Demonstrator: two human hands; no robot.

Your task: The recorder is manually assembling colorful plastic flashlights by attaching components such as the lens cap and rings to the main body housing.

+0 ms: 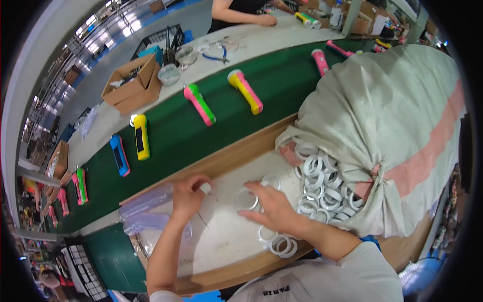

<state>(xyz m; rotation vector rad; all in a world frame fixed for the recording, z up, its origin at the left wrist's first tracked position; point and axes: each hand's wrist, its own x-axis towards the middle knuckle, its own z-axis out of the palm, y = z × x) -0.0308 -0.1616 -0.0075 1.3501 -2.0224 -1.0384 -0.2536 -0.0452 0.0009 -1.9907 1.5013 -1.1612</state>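
My left hand [189, 197] is held above the pale tray [226, 236], its thumb and fingers pinched together. A small white piece [205, 188] shows at the fingertips; whether it is held or worn on a finger is unclear. My right hand [271, 206] has thumb and forefinger spread wide around a pale, see-through ring [246, 200], and a firm grip on it cannot be seen. Another ring [272, 181] lies just beyond that hand. Nearer my body are several more loose white rings [283, 246].
A large whitish sack [387, 116] spills a heap of white rings [327, 194] at right. Clear plastic bags [146, 214] lie at the tray's left. Beyond its wooden edge, a green conveyor belt [166, 146] carries several colourful flashlights [199, 104]. Across it are a cardboard box [132, 83], pliers [217, 56] and a co-worker's hand [266, 20].
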